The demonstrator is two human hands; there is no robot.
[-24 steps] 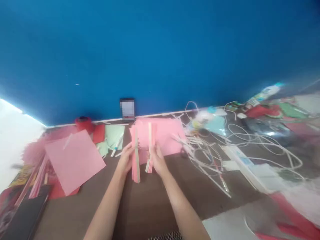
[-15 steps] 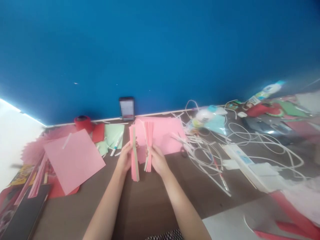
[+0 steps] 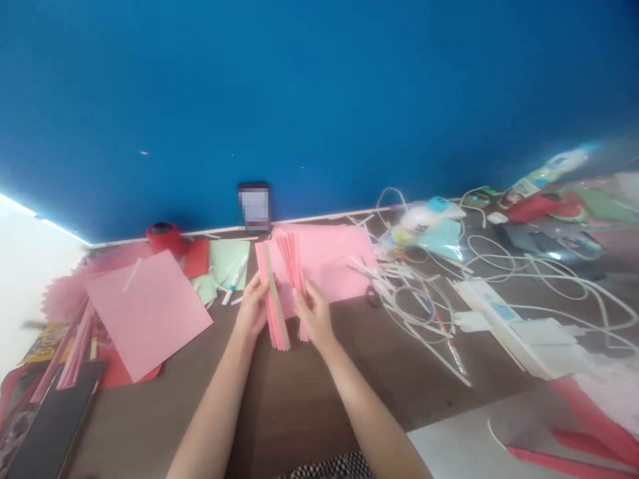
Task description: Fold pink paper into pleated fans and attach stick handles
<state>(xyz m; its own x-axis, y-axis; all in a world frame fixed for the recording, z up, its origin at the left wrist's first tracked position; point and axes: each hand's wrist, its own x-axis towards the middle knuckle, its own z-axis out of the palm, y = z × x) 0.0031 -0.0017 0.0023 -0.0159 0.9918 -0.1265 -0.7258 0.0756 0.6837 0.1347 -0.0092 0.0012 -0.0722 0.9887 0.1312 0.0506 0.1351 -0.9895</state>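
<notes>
My left hand [image 3: 252,311] is closed around a pleated strip of pink paper [image 3: 279,319] with a pale green edge along one side. A second pleated pink paper [image 3: 289,256] is pinched in my right hand [image 3: 316,313], its folds fanned slightly at the top. Both papers are held above the table, close together, with their lower ends almost side by side. Behind them lies a flat pink sheet [image 3: 344,259]. Some of my left fingers are hidden behind the paper.
On the left are a loose pink square [image 3: 150,316], a red tape roll [image 3: 164,237], green paper [image 3: 227,259] and a marker [image 3: 235,281]. A phone [image 3: 255,207] leans on the blue wall. Scissors [image 3: 372,296], tangled white cords [image 3: 414,306] and a power strip [image 3: 494,319] lie right.
The left pleated paper has tilted, its lower end swinging right toward the other one. The right pleated paper has turned, so its green edge no longer shows. The view has shifted slightly.
</notes>
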